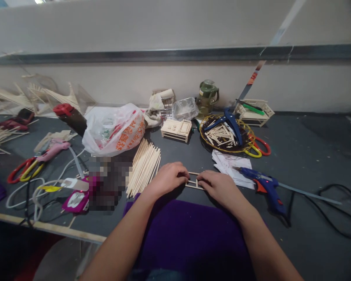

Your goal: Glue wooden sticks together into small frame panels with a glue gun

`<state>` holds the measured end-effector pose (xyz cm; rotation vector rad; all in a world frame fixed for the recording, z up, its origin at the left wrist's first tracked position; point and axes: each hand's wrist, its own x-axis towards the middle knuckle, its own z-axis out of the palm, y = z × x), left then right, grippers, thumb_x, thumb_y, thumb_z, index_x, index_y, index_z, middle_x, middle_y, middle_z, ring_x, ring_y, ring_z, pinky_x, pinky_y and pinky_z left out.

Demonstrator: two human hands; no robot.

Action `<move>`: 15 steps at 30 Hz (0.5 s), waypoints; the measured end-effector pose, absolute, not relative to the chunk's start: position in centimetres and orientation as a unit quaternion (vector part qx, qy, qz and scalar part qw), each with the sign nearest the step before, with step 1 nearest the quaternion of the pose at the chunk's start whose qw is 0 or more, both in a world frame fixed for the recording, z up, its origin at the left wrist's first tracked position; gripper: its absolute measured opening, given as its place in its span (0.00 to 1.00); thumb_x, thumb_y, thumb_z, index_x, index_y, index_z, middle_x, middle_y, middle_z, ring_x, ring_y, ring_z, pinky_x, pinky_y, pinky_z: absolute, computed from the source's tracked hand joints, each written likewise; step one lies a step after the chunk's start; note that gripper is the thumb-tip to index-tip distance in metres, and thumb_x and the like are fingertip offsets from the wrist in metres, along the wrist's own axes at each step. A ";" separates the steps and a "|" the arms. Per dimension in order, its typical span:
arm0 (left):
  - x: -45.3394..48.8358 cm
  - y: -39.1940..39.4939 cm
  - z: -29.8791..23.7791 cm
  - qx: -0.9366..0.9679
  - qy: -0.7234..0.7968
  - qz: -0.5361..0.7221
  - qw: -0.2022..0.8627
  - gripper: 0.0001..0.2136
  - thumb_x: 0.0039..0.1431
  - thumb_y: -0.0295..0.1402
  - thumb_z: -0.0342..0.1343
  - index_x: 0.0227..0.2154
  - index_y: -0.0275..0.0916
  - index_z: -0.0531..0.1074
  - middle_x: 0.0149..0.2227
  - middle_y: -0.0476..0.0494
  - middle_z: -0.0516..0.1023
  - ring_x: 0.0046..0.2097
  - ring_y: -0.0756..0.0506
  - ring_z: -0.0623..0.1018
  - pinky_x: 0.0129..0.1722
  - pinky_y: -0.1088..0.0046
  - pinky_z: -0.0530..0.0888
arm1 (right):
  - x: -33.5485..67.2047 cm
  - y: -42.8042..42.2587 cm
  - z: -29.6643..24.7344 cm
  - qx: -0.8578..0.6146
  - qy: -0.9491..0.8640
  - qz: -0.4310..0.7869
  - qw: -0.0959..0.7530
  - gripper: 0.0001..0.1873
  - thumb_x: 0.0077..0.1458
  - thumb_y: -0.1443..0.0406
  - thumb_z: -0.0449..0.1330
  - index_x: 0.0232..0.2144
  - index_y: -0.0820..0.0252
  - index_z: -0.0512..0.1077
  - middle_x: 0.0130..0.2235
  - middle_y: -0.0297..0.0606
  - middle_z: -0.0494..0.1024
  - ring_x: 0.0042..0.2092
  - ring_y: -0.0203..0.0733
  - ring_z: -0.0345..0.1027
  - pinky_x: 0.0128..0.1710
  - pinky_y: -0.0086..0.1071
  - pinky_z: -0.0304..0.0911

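A small ladder-like frame of thin wooden sticks [196,187] lies on the dark tabletop between my hands. At its left end, the fingers and thumb of my left hand [170,178] are closed together on the sticks. My right hand [218,185] grips the right end in the same way, its fingers hiding that edge. Left of my left hand is a bundle of loose wooden sticks [144,168]. A blue hot glue gun [267,187] rests to the right of my right hand, its nozzle over folded white paper [232,168]. Purple cloth [190,234] lies beneath my forearms.
Behind my hands stand a small stick-built model [176,130] and a basket of short sticks [222,136] with a blue tool on top. A plastic bag [114,130], a pink glue gun [54,150] and cables sit left. A black cord [324,216] curls at right.
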<state>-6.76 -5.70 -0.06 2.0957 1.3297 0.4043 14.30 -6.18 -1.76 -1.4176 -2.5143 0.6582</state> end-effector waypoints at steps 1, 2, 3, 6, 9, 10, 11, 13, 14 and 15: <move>-6.7 -5.8 0.0 0.795 0.503 0.147 0.305 0.05 0.54 0.31 0.56 0.32 0.41 0.77 0.33 0.48 0.75 0.36 0.48 0.73 0.35 0.74 0.66 | 14.3 -6.2 -1.8 -0.476 -0.846 0.222 0.090 0.10 0.59 0.64 0.52 0.37 0.55 0.74 0.36 0.35 0.77 0.39 0.38 0.70 0.36 0.29 0.57; -6.6 -5.8 0.1 0.797 0.504 0.140 0.302 0.05 0.54 0.31 0.56 0.32 0.41 0.77 0.33 0.48 0.75 0.36 0.48 0.73 0.34 0.74 0.66 | 14.3 -6.2 -1.8 -0.476 -0.846 0.223 0.089 0.10 0.59 0.64 0.52 0.37 0.55 0.74 0.36 0.35 0.77 0.39 0.38 0.70 0.36 0.29 0.57; -6.5 -5.9 0.2 0.800 0.504 0.134 0.297 0.05 0.55 0.31 0.55 0.31 0.41 0.77 0.33 0.48 0.74 0.36 0.48 0.73 0.34 0.74 0.65 | 14.3 -6.1 -1.8 -0.476 -0.846 0.224 0.088 0.10 0.59 0.64 0.52 0.36 0.55 0.74 0.36 0.35 0.77 0.38 0.38 0.70 0.36 0.29 0.57; -6.2 -6.0 0.2 0.809 0.504 0.126 0.275 0.04 0.55 0.31 0.56 0.30 0.41 0.76 0.31 0.49 0.73 0.35 0.48 0.73 0.32 0.74 0.64 | 14.3 -6.1 -1.9 -0.477 -0.847 0.219 0.088 0.10 0.59 0.65 0.52 0.36 0.55 0.74 0.36 0.34 0.77 0.38 0.38 0.70 0.35 0.29 0.57; -6.0 -6.1 0.1 0.816 0.504 0.127 0.255 0.04 0.55 0.31 0.55 0.29 0.41 0.75 0.31 0.49 0.72 0.34 0.48 0.72 0.31 0.74 0.63 | 14.3 -6.1 -2.0 -0.475 -0.849 0.217 0.085 0.10 0.59 0.65 0.52 0.36 0.55 0.74 0.36 0.35 0.77 0.38 0.38 0.70 0.36 0.29 0.56; -6.0 -6.1 0.1 0.818 0.504 0.126 0.249 0.04 0.55 0.31 0.55 0.28 0.41 0.74 0.31 0.49 0.72 0.34 0.48 0.72 0.31 0.74 0.63 | 14.3 -6.1 -2.0 -0.474 -0.849 0.217 0.084 0.10 0.59 0.65 0.52 0.37 0.55 0.74 0.36 0.35 0.77 0.38 0.38 0.70 0.36 0.29 0.56; -6.0 -6.1 0.0 0.819 0.504 0.125 0.245 0.04 0.55 0.31 0.55 0.28 0.40 0.74 0.31 0.49 0.72 0.34 0.48 0.72 0.31 0.74 0.62 | 14.3 -6.1 -1.9 -0.475 -0.849 0.217 0.082 0.10 0.59 0.65 0.52 0.37 0.55 0.74 0.36 0.35 0.77 0.38 0.38 0.70 0.36 0.29 0.56; -5.9 -6.2 -0.1 0.822 0.504 0.122 0.235 0.04 0.55 0.31 0.54 0.28 0.40 0.74 0.30 0.49 0.72 0.34 0.48 0.72 0.31 0.74 0.62 | 14.3 -6.2 -1.9 -0.476 -0.849 0.216 0.081 0.10 0.59 0.65 0.52 0.37 0.55 0.74 0.36 0.35 0.77 0.39 0.38 0.70 0.36 0.29 0.56; -5.8 -6.2 -0.1 0.823 0.505 0.121 0.230 0.04 0.55 0.31 0.54 0.28 0.40 0.73 0.30 0.49 0.72 0.34 0.48 0.71 0.31 0.74 0.62 | 14.3 -6.2 -1.8 -0.476 -0.848 0.216 0.082 0.10 0.60 0.65 0.52 0.37 0.55 0.74 0.36 0.35 0.77 0.39 0.38 0.70 0.36 0.29 0.56; -5.8 -6.2 -0.1 0.824 0.506 0.120 0.225 0.04 0.55 0.30 0.54 0.28 0.40 0.73 0.30 0.49 0.71 0.34 0.48 0.71 0.31 0.74 0.62 | 14.3 -6.2 -1.8 -0.477 -0.848 0.216 0.083 0.10 0.60 0.65 0.52 0.37 0.55 0.74 0.36 0.35 0.77 0.39 0.38 0.70 0.36 0.29 0.56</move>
